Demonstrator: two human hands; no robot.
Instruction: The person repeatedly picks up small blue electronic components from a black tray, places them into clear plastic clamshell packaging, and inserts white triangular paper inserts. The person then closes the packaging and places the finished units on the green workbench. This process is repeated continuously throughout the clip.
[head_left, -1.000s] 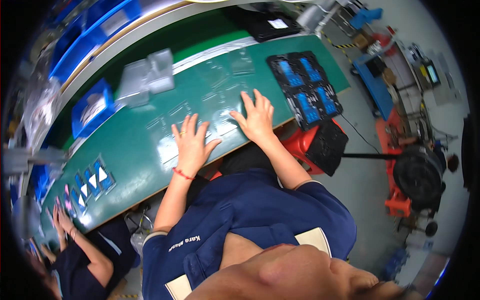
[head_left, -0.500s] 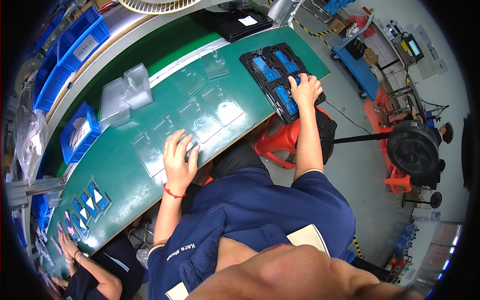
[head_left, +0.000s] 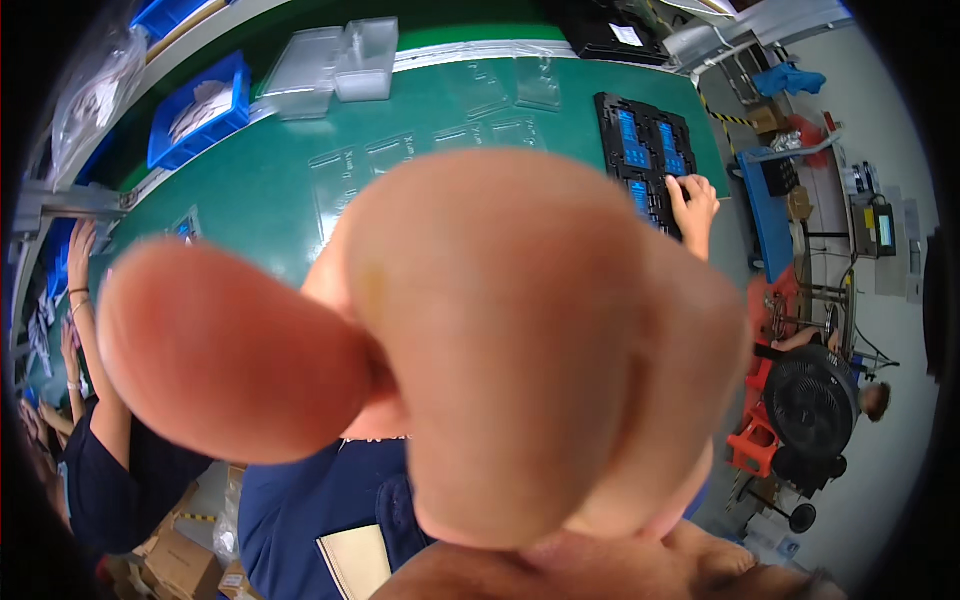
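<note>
My left hand (head_left: 510,310) is raised very near the camera, large and blurred, its fingers bent and its thumb out to the left. Nothing shows in it, and it hides much of the bench and my body. At the far right of the green bench (head_left: 240,210), my right hand (head_left: 697,208) grips the right edge of a black tray (head_left: 652,178). Blue-faced rectangular panels (head_left: 630,137) sit in the tray's slots. Several thin clear plastic blister trays (head_left: 333,190) lie across the middle of the bench, partly hidden behind my left hand.
Toward the back left are a blue bin (head_left: 205,136) with pale pieces and clear plastic boxes (head_left: 365,62). A black case (head_left: 610,40) stands at the back. A co-worker's hand (head_left: 82,250) is at left. To the right are a blue trolley (head_left: 768,225) and a black fan (head_left: 812,400).
My left hand has left the clear blister trays and come up close to the camera, its fingers now bent. My right hand stays on the black tray's edge. The view has shifted.
</note>
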